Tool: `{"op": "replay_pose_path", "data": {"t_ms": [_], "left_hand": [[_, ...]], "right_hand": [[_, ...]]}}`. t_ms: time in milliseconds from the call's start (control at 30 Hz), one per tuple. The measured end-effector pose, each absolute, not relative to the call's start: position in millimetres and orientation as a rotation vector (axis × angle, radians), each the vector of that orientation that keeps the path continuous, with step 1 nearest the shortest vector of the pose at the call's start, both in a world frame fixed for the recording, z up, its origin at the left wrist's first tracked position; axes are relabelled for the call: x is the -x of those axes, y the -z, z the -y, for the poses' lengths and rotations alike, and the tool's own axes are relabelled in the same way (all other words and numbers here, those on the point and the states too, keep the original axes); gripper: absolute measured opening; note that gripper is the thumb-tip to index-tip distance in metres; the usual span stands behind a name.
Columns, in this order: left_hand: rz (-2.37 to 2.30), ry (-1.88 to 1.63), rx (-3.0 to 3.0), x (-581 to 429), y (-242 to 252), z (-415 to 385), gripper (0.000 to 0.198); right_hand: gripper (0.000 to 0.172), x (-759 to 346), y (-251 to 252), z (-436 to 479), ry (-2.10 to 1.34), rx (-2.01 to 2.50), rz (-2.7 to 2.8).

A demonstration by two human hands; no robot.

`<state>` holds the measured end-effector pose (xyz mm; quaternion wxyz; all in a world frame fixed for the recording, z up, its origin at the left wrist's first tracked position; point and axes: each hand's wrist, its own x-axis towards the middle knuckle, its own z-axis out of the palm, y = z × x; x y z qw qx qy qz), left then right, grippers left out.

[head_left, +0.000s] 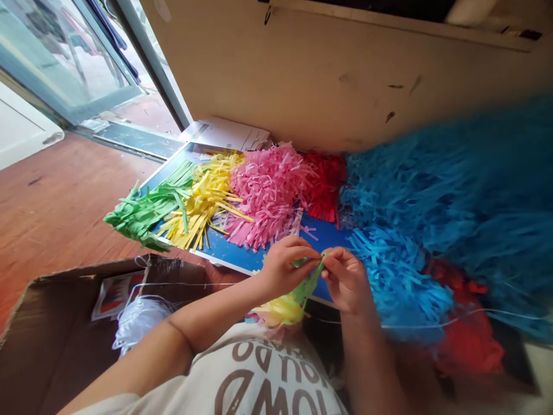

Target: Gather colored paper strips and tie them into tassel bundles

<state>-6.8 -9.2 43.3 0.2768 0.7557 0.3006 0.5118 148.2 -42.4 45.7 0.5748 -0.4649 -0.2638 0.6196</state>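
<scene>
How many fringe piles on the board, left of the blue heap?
4, left to right: green pile, yellow pile, pink pile, red pile beside the blue heap. More may be hidden underneath.

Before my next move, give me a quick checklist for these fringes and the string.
1. Left grip on the light-green, paper-like strands: ok, pinched at their upper end.
2. Right grip at the same end: ok, pinching too.
3. Thin white string free of snags: cannot tell, partly hidden.
4. Coiled white string bundle inside the brown cardboard box: ok.
5. Bright-green fringed pile wholly on the flat blue board: not ok, overhangs the left edge.
</scene>
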Motion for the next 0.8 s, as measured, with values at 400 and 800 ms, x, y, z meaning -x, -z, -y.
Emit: {"op": "replay_pose_path", "data": {"t_ms": [400, 800], "left_hand": [[-0.701, -1.309, -1.9, 2.7, -34.2, 9.7, 0.015], [-0.813, -1.319, -2.125, -4.1, -19.1, 5.8, 0.012]], "right_hand": [[0.033, -148.4, -33.5, 43.2, -1.424, 0.993, 0.583], [0.037, -143.2, -12.5, 37.3, -1.217, 0.968, 0.677]]}}
